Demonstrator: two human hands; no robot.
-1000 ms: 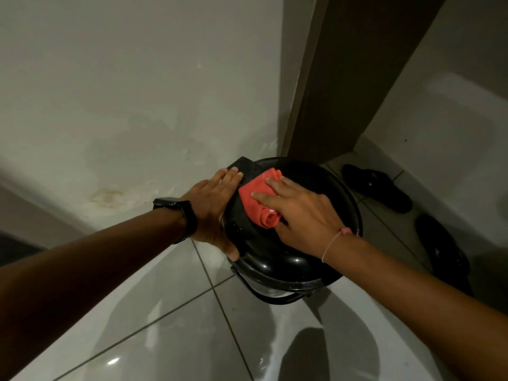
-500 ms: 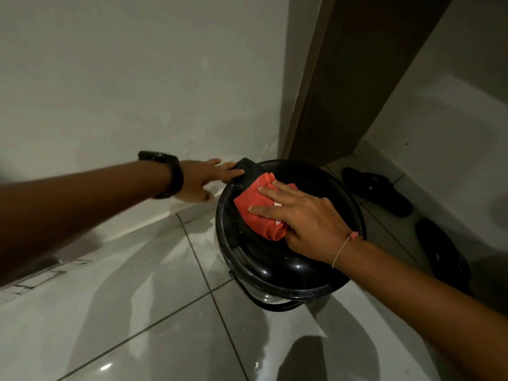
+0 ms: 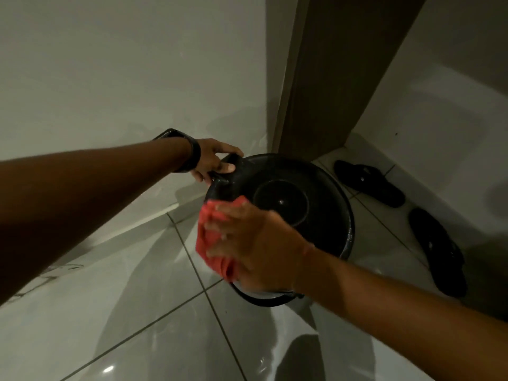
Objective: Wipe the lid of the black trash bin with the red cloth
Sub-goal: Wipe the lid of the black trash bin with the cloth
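Note:
The black trash bin's round glossy lid [image 3: 316,193] fills the middle of the view, with a raised ring at its centre. My right hand [image 3: 255,243] presses the red cloth [image 3: 211,235] flat against the lid's near-left edge, fingers spread over it; part of the cloth hangs over the rim. My left hand [image 3: 213,159], with a black watch on the wrist, grips the lid's hinge tab [image 3: 233,166] at the far left, thumb on top. A thin black loop [image 3: 264,299] of the bin shows below my right wrist.
The bin stands on glossy white floor tiles [image 3: 165,312] close to a white wall [image 3: 110,78] and a brown door frame [image 3: 330,78]. Two black sandals [image 3: 368,182] [image 3: 437,248] lie on the floor to the right.
My right hand slid the cloth from the lid's far-left top down to its near-left edge. My left hand closed on the hinge tab.

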